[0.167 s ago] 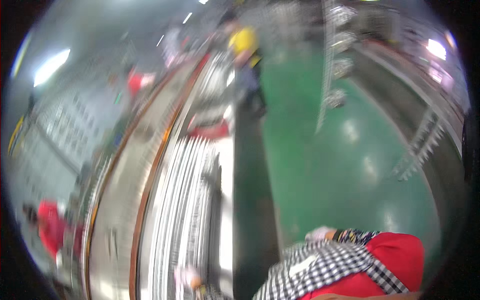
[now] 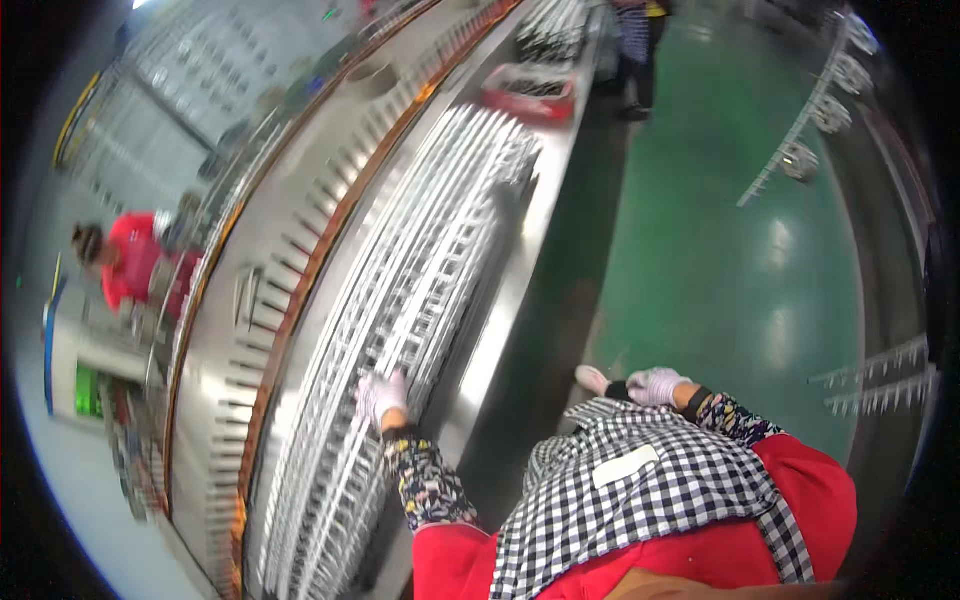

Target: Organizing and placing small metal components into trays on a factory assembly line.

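Observation:
A long stack of silvery metal hanging racks [image 2: 400, 300], with rows of short prongs, lies lengthwise on a steel worktable [image 2: 500, 330]. My left hand [image 2: 380, 398], in a pale glove, rests on the top of the stack about midway along it. Its fingers look spread over the metal bars, without a clear grip. In front of the checked apron [image 2: 610, 465], my right hand [image 2: 655, 387], gloved too, is held with its fingers curled. Whatever may be inside that hand is hidden.
A red basket [image 2: 530, 92] stands past the stack's far end. Left of it runs a pronged conveyor [image 2: 270, 310], with a person in red [image 2: 135, 255] beyond. Another person [image 2: 638, 55] stands far ahead. Racks hang [image 2: 800, 160] over the green floor [image 2: 720, 260].
The view has tilted down and turned, so the stack, both hands and the apron now sit higher in the picture and look sharper. My left hand still lies on the racks.

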Demonstrator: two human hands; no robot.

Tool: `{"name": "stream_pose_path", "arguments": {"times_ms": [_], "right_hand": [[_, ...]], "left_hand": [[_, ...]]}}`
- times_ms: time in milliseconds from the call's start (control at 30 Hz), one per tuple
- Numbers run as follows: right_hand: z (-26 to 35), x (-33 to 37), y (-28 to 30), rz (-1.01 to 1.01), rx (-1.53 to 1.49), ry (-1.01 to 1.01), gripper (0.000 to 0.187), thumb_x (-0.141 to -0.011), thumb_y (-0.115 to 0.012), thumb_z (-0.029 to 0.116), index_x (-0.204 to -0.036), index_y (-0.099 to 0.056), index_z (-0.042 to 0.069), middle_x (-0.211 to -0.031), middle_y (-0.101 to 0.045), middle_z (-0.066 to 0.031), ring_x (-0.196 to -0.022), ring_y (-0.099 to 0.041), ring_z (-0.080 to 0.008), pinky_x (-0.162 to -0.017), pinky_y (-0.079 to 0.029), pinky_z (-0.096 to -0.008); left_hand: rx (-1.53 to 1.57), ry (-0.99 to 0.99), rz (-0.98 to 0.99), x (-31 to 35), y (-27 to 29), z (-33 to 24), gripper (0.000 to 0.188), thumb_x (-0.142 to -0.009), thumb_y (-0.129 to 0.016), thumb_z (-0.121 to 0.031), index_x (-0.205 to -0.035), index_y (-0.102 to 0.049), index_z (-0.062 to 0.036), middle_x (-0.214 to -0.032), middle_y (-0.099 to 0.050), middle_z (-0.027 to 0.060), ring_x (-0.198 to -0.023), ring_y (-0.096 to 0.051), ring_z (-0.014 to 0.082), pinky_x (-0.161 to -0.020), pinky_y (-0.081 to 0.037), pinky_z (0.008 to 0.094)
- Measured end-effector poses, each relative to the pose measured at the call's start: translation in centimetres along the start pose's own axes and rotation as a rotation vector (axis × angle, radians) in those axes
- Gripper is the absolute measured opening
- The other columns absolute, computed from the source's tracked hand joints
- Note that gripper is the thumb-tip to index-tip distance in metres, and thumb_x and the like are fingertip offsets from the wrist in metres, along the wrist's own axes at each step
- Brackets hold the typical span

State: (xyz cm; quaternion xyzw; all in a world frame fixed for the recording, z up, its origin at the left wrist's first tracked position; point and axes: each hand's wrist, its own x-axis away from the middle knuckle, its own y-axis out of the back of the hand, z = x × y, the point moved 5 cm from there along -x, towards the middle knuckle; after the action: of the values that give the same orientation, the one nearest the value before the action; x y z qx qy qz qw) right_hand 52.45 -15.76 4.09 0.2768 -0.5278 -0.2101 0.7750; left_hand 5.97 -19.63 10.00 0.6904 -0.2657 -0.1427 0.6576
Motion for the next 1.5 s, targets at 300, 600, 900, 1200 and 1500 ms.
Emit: {"name": "stream_pose_path", "arguments": {"times_ms": [300,600,900,1200,1500], "right_hand": [[14.8,-14.6,11.3,0.185,-0.684,0.518,0.029,-0.081,-0.050,0.024,-0.100,-0.054,0.002,-0.087,-0.060,-0.0121,-0.076,-0.058,-0.0203,-0.068,-0.047,-0.0306],[24.2,-22.3,21.4,0.504,-1.910,0.297,0.065,-0.071,-0.061,0.046,-0.120,-0.035,0.010,-0.120,-0.039,-0.0090,-0.110,-0.037,-0.0264,-0.088,-0.037,-0.0430],[21.8,-27.6,24.2,0.338,-1.518,0.565,0.034,-0.080,-0.056,0.029,-0.106,-0.051,0.007,-0.098,-0.054,-0.0067,-0.087,-0.053,-0.0182,-0.069,-0.047,-0.0272],[22.3,-26.7,28.6,0.454,-1.327,0.971,0.040,-0.085,-0.049,0.016,-0.122,-0.038,0.006,-0.118,-0.046,-0.0073,-0.105,-0.047,-0.0192,-0.092,-0.037,-0.0386],[20.1,-28.4,28.8,0.571,-1.216,1.125,0.041,-0.083,-0.045,0.004,-0.123,-0.036,0.003,-0.115,-0.048,-0.0071,-0.099,-0.049,-0.0172,-0.089,-0.036,-0.0292]], "left_hand": [[0.240,0.124,-0.092,-0.5,-2.5,6.9,0.053,-0.058,-0.069,-0.033,-0.101,-0.054,-0.0051,-0.096,-0.056,0.0165,-0.089,-0.055,0.0295,-0.075,-0.044,0.0366],[0.040,-0.310,-0.401,0.1,3.0,2.1,0.014,-0.060,-0.058,-0.013,-0.074,-0.055,-0.0110,-0.070,-0.056,0.0100,-0.066,-0.055,0.0277,-0.062,-0.042,0.0390],[0.081,-0.300,-0.641,3.0,5.8,2.0,0.045,-0.061,-0.061,-0.018,-0.104,-0.048,-0.0149,-0.076,-0.050,0.0034,-0.071,-0.053,0.0198,-0.070,-0.034,0.0367],[0.200,-0.091,-0.834,5.5,8.9,3.1,0.063,-0.054,-0.062,-0.016,-0.115,-0.045,-0.0149,-0.089,-0.050,0.0024,-0.083,-0.051,0.0175,-0.074,-0.031,0.0380],[0.272,0.061,-0.959,9.5,9.7,1.9,0.059,-0.057,-0.059,-0.013,-0.115,-0.046,-0.0166,-0.097,-0.047,0.0040,-0.088,-0.049,0.0190,-0.078,-0.029,0.0404]]}}
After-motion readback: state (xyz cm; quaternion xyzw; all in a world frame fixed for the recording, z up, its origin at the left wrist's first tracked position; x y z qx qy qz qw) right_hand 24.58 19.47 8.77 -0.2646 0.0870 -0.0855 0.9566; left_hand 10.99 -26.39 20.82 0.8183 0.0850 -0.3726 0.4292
